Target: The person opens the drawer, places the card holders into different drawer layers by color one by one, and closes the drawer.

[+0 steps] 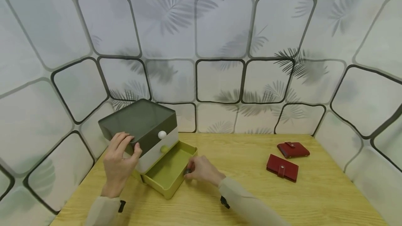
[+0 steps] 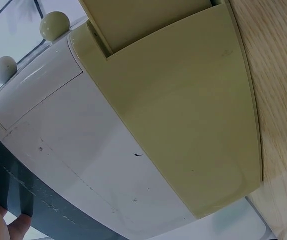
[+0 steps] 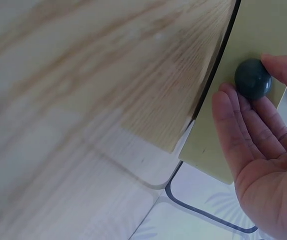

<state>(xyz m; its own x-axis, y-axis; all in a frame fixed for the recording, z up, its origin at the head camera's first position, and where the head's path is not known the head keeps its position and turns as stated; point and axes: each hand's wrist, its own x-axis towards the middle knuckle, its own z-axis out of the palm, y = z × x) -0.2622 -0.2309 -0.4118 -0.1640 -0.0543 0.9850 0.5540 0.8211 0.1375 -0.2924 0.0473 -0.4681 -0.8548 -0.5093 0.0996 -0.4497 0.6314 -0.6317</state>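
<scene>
On the left of the table stands a small three-tier drawer box, dark green on top, white in the middle and yellow-green below. Its bottom drawer is pulled out, with a bare floor showing inside. My left hand grips the front left corner of the dark top tier, fingers bent over the upper edge and thumb at the front. In the right wrist view, my right hand pinches the round dark green knob on the drawer's front between thumb and fingers.
Two red wallets, one nearer and one behind it, lie at the right of the wooden table. A white knob and a yellow-green knob stick out from the upper tiers. Patterned fabric encloses the table's back and sides.
</scene>
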